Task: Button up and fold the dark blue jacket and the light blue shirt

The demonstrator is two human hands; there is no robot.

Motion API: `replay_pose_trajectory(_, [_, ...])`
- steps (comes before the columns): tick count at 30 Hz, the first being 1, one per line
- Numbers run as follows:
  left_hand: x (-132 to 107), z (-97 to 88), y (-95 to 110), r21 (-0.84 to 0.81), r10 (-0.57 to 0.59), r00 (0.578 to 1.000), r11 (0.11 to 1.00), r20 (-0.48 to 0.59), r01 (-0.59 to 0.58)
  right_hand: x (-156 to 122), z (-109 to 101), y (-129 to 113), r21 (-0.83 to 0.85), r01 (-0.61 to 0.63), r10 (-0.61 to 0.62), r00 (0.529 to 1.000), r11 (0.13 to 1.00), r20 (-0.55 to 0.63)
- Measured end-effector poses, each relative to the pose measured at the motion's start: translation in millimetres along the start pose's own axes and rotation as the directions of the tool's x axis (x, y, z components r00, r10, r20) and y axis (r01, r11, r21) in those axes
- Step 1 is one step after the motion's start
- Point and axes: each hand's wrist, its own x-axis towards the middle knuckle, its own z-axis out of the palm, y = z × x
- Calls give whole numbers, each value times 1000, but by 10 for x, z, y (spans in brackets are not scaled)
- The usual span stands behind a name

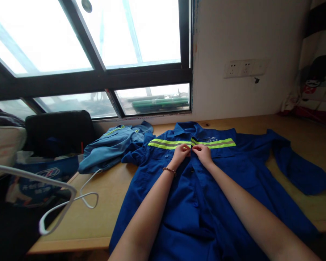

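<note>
Table [89,224]: wooden, below the window [105,75].
Left hand [181,151], right hand [202,153]: both pinching the blue jacket [184,206] at its chest stripe [220,144].
Jacket: spread directly beneath both, collar [186,128] pointing away.
Front opening [192,170]: long axis between the hands, neither nearer.

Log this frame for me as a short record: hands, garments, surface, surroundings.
Left hand: bracelet on the wrist; left hand pinches the front opening at stripe height
Right hand: right hand pinches the opposite front edge, close beside the left
Garment held: blue work jacket, spread out, collar away from the person, reflective chest stripe
Button at fingers: cannot tell, hidden
Other garment: lighter blue garment, crumpled, left of the jacket
Surface: wooden table
Behind: window, wall sockets
</note>
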Motion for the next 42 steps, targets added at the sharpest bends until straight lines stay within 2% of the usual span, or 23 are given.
replay_pose_trajectory(4, [8, 24, -3, 66, 8, 999, 998, -38, -6, 2, 27, 14, -34, -38, 39, 999, 999, 29])
replay_pose_trajectory(10, [37, 35, -20, 143, -41, 983, 987, -180, 68, -58, 49, -65, -191, 107, -99, 994, 976, 49])
replay_pose_trajectory(13, [45, 34, -38, 34, -98, 970, 994, -222, 109, -66, 62, -90, -184, 119, -110, 992, 976, 58])
replay_pose_trajectory(17, [43, 32, -61, -120, -130, 969, 987, -211, 106, -73, 69, -110, -146, 116, -112, 993, 983, 31])
replay_pose_trajectory(22, [24, 24, -63, -201, -111, 972, 977, -205, 69, -103, 58, -144, -157, 166, -171, 985, 974, -21])
replay_pose_trajectory(27, [5, 28, -31, -252, -91, 974, 967, -205, 37, -96, 69, -115, -169, 130, -133, 991, 977, -5])
replay_pose_trajectory(33, [-17, 33, -23, -219, -7, 991, 975, -131, -22, 4, 80, 15, -120, 17, -10, 998, 993, 61])
replay_pose_trajectory(36, [-22, 26, -37, -134, 36, 993, 990, -116, -52, 16, 58, 14, -110, 12, 0, 994, 994, 108])
replay_pose_trajectory(39, [12, 11, -61, 4, 86, 986, 996, -140, -86, -72, 49, -116, -245, 62, -44, 996, 968, 81])
replay_pose_trajectory(42, [93, -10, -87, 119, 143, 979, 985, -147, -126, -244, 80, -328, -463, 122, -79, 991, 878, 110])
